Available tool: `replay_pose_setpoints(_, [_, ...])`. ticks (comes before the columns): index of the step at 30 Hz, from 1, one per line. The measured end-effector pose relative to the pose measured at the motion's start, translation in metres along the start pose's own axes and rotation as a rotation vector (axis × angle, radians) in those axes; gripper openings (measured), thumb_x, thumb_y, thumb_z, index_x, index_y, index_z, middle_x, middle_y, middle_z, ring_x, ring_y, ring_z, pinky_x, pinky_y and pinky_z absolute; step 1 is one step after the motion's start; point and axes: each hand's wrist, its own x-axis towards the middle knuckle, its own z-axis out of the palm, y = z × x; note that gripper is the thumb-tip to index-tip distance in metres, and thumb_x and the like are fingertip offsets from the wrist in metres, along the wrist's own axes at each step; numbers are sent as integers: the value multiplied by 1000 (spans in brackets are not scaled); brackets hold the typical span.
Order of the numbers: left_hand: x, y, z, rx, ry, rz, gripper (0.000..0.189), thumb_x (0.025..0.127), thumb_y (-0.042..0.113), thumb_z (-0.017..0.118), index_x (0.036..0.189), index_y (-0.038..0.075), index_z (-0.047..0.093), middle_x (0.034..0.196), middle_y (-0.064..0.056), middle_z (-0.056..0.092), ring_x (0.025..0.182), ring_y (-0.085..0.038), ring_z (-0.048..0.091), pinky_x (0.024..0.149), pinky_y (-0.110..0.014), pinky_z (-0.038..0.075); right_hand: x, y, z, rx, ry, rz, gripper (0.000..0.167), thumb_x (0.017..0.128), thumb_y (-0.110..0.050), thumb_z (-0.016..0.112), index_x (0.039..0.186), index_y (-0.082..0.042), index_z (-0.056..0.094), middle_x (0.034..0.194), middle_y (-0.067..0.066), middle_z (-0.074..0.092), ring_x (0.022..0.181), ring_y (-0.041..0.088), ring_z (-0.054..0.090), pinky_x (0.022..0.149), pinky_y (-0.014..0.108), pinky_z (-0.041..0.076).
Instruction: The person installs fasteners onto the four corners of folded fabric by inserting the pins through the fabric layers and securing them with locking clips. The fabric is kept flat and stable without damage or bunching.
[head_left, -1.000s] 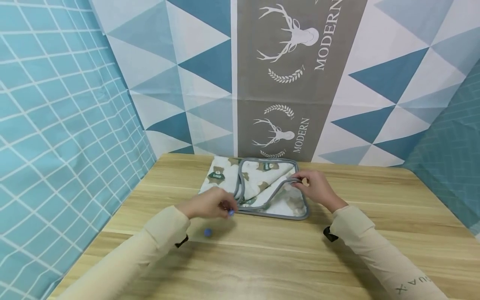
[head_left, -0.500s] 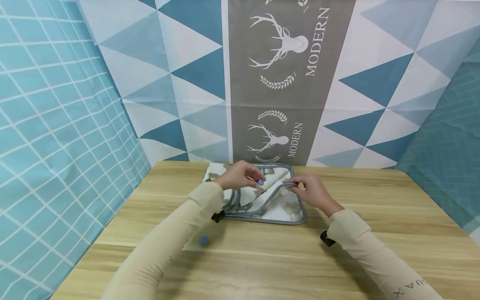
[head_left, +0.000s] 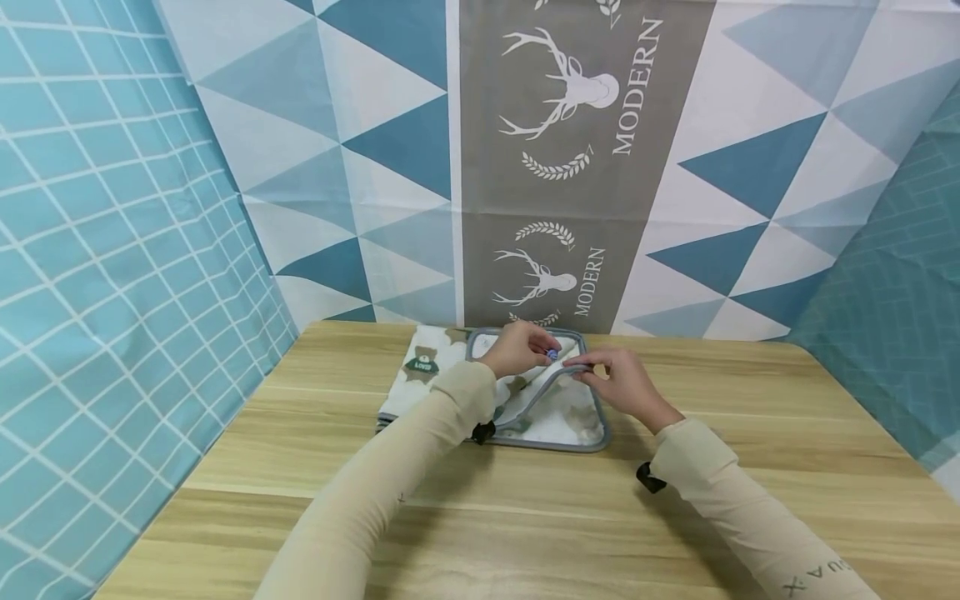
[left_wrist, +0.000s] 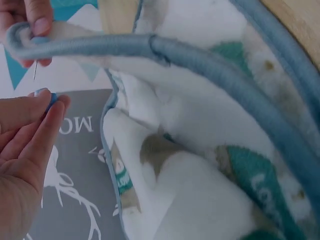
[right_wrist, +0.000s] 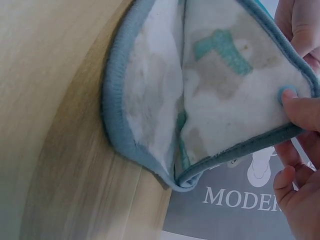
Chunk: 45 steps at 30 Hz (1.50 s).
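My left hand (head_left: 521,348) pinches a small blue round cap (left_wrist: 52,101) between thumb and fingers, close to the raised corner of a folded blanket (head_left: 431,362). The blanket is white with brown bears and grey-blue edging. My right hand (head_left: 624,385) grips that corner. Under the right thumb sits a blue disc (right_wrist: 287,93) against the cloth. A thin metal pin (left_wrist: 35,70) sticks out of the corner toward the left hand, apart from the cap.
A light wooden table (head_left: 570,517) lies beneath the blanket. Patterned cloth panels rise behind it (head_left: 555,167) and a blue grid panel (head_left: 112,292) stands on the left. My left forearm (head_left: 382,475) crosses over the table and the blanket's front edge.
My left hand has carried the blue cap from the blanket's front edge rightward to the held corner. Another blue piece on the table is now out of sight. The right hand keeps its grip.
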Motion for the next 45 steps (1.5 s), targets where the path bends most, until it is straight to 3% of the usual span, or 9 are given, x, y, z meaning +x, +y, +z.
replay_pose_setpoints(10, [6, 0, 7, -9, 17, 0, 23, 85, 0, 69, 108, 4, 72, 108, -11, 73, 100, -23, 70, 81, -21, 56, 0, -2, 0, -8, -16, -12, 19, 85, -5, 71, 102, -13, 77, 91, 8, 76, 43, 1, 20, 45, 19, 25])
replay_pose_setpoints(17, [4, 4, 7, -35, 12, -14, 23, 85, -3, 68, 107, 4, 72, 108, -12, 73, 101, -24, 70, 82, -22, 57, 0, -2, 0, -13, -11, -24, 18, 85, -5, 71, 100, -13, 77, 90, 8, 76, 44, 2, 23, 45, 19, 26])
replay_pose_setpoints(33, [1, 6, 8, -13, 9, 54, 24, 84, -6, 67, 106, 2, 73, 107, -13, 73, 98, -22, 71, 81, -19, 57, 0, -2, 0, -20, 11, -25, 17, 84, -5, 71, 97, -13, 78, 93, 7, 76, 47, 0, 23, 48, 19, 27])
replay_pose_setpoints(41, [0, 5, 7, -15, -2, 66, 24, 84, -5, 68, 107, 0, 72, 107, -13, 74, 95, -21, 72, 78, -19, 57, -1, -1, 3, -61, 67, -10, 13, 82, -7, 74, 93, -14, 78, 91, 5, 76, 60, 8, 45, 58, 21, 37])
replay_pose_setpoints(45, [-2, 5, 7, -1, -12, 74, 25, 84, -3, 68, 109, -1, 71, 107, -13, 74, 96, -22, 72, 77, -19, 57, -2, -2, 2, -66, 71, -10, 12, 82, -7, 75, 91, -14, 78, 89, 4, 77, 62, 5, 48, 60, 21, 40])
